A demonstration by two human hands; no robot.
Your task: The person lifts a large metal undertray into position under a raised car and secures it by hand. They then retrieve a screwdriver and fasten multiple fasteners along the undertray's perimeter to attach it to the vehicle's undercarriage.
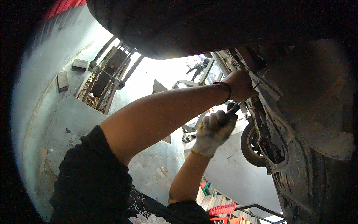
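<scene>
Overhead is the dark, dirty underside of a vehicle (313, 112). My left hand (239, 85) is bare, with a dark band at the wrist, and reaches up to a long metal part (257, 112) along that underside. Its fingers are curled; a thin rod-like piece shows beside them, and what they grip is hidden. Just below, my right hand (214, 128) wears a soiled white knit glove. It is closed round the dark handle of a tool (232, 108), whose far end is next to the metal part and cannot be made out.
A wheel (253, 143) stands beyond the metal part. On the left, two blocks (62, 81) lie near a floor pit with metal bars (106, 76). Red tool trays (223, 210) and a black rail (257, 207) are at the lower right. A large dark rounded shape (156, 26) fills the top.
</scene>
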